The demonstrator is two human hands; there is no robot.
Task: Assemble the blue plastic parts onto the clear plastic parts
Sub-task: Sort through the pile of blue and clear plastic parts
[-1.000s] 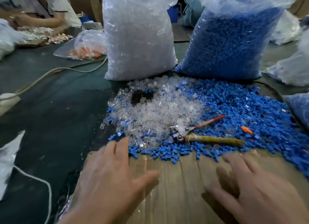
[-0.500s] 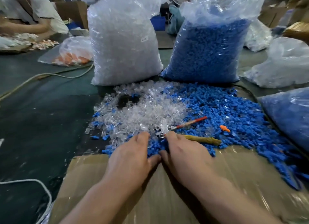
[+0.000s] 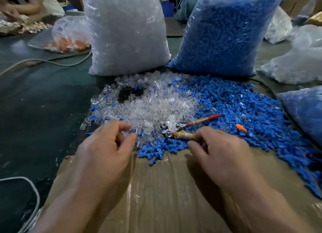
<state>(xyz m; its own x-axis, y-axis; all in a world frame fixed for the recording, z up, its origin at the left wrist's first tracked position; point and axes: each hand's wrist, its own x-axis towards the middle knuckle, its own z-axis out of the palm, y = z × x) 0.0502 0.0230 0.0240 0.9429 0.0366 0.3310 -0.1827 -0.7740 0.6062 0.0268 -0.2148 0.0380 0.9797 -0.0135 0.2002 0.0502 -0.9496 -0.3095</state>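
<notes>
Loose clear plastic parts (image 3: 153, 107) lie heaped mid-table, with a wide spread of small blue plastic parts (image 3: 244, 111) to their right and front. My left hand (image 3: 104, 145) hovers at the near edge of the clear heap, fingers bent, thumb and forefinger apart, the thumb tip beside a clear part (image 3: 138, 131). My right hand (image 3: 223, 152) reaches into the near blue parts, fingers bent, forefinger against the wrapped handle of the pliers (image 3: 184, 135). I see nothing held in either hand.
A tall bag of clear parts (image 3: 127, 32) and a bag of blue parts (image 3: 223, 34) stand behind the heaps. Taped cardboard (image 3: 165, 189) lies under my forearms. More bags sit at right (image 3: 303, 111); a cable (image 3: 34, 198) runs at left. Another person works at the far left.
My hands, side by side at the near edge of the heaps half a second ago, have moved apart: the left toward the clear parts, the right toward the pliers handle.
</notes>
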